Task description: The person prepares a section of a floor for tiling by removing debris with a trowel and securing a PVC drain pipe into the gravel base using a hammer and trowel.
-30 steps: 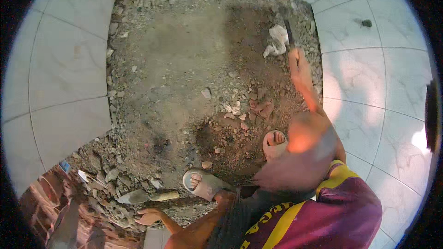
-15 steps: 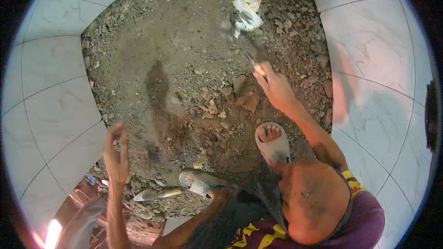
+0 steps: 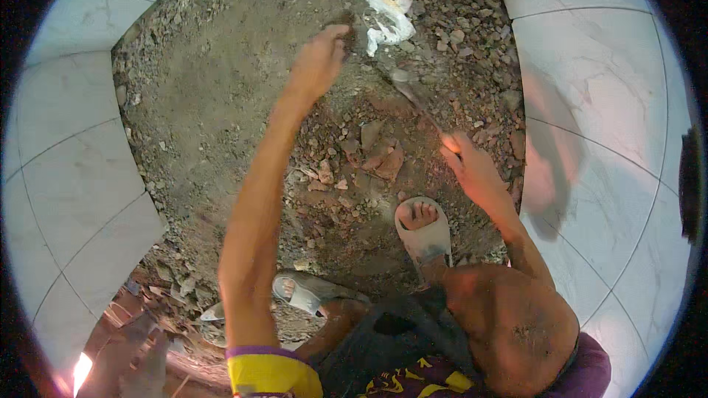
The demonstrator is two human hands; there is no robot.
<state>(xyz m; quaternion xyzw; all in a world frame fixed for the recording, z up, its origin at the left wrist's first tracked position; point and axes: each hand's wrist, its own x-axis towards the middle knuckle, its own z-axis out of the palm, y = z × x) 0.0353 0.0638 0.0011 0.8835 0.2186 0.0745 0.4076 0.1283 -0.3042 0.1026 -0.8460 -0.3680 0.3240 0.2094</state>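
Observation:
In my right hand (image 3: 473,169) is a trowel (image 3: 414,95), gripped by its handle, its blurred metal blade low over the rubble ground. My left hand (image 3: 321,62) reaches far out over the soil with its fingers curled closed. A dark blurred patch lies at its fingertips, and I cannot make out what they hold. Right of that hand, a crumpled white plastic bag (image 3: 391,11) lies on the ground. A second trowel (image 3: 213,314) rests by my left foot, mostly hidden behind my left forearm.
Broken stones (image 3: 383,158) are heaped in front of my sandaled feet (image 3: 424,225). Loose gravel (image 3: 472,22) runs along the right side. Pale tiles border the soil on the left (image 3: 81,154) and right (image 3: 597,95). A bright light (image 3: 82,374) shines at the lower left.
My left hand has swung forward and right, from near the left tiles to beside the white bag, and its fingers have closed. My right hand has moved slightly right and nearer with the trowel.

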